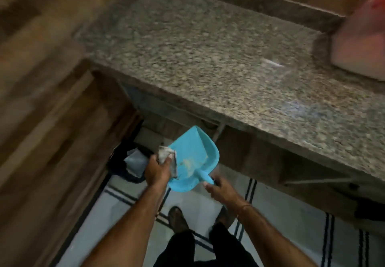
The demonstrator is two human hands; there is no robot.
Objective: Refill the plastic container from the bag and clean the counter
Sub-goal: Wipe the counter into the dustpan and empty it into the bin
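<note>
Turquoise plastic fills the middle of my view: a dustpan (192, 158) held out below the front edge of the speckled granite desk (208, 58), its scoop tilted and a little pale powder lying near the neck of its handle. My right hand (220, 189) is wrapped around that handle from below. My left hand (157, 170) is closed on a crumpled grey cloth (167, 157), which presses against the left rim of the dustpan. Just left of that hand, low down by the wooden cabinet (52, 131), I see a dark bin (123, 162) with pale scraps inside; the picture is too blurred for me to say what they are. Under my arms lies a white floor with dark stripes (291, 214), and my own feet and dark trousers. At the far right edge of the desk stands something pink and red (362, 43), smeared by motion; I cannot tell if it is the bag or the container.
</note>
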